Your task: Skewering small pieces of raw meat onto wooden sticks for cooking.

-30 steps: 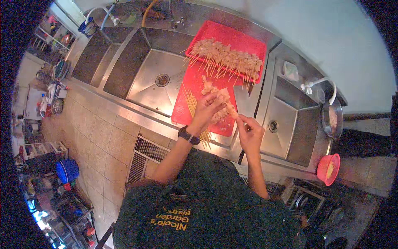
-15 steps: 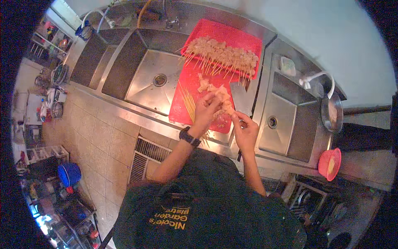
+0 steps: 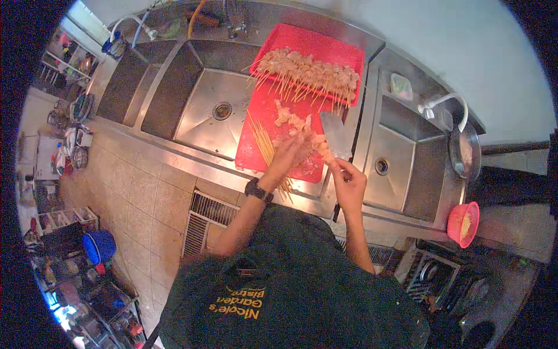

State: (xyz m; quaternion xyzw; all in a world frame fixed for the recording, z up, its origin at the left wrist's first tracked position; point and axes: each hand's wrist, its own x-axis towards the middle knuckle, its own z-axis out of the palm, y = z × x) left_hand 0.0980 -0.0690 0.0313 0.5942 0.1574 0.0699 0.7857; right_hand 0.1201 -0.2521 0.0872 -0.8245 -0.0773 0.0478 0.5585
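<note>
My right hand (image 3: 349,181) pinches the near end of a skewer of raw pale meat (image 3: 324,152); the stick itself is mostly hidden by the meat and fingers. Beside it, over the red cutting board (image 3: 249,152), my left hand (image 3: 290,150) is at the meat, its fingers smeared by motion. Loose meat pieces (image 3: 286,116) lie on the board just beyond that hand. Bare bamboo skewers (image 3: 261,139) lie fanned along the board's left part, some passing under my left wrist. Behind, a red tray (image 3: 314,39) carries a row of meat skewers (image 3: 308,71), sticks pointing toward me.
The board and tray lie across a steel sink (image 3: 200,125). A flat grey metal blade (image 3: 335,132) lies right of the board. Further right are another sink (image 3: 390,174), a white tap (image 3: 444,104), a metal pan (image 3: 465,154) and a pink basket (image 3: 455,224) at the counter edge.
My left hand has shifted slightly over the meat and its fingers now blur. My right hand keeps its pinch, having moved slightly right. More of the grey blade shows.
</note>
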